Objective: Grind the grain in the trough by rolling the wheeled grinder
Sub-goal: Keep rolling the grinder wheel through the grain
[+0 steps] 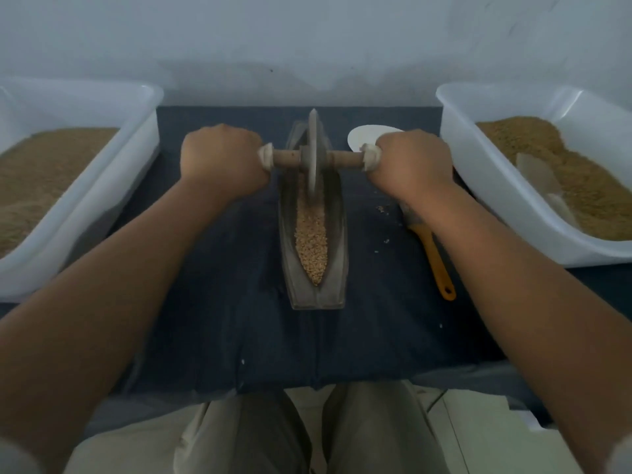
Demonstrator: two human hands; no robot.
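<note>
Bare forearms (102,302) below light grey sleeve edges (15,455) (barely in view) — pale khaki trousers (246,436).

Dim, soft focus, wide-angle warp.

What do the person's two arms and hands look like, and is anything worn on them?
The left hand and the right hand are bare: no gloves, rings or watch show. The left forearm and the right forearm are bare too. A pale grey blur at each bottom corner of the picture may be a sleeve edge; it is too blurred to tell.
</note>
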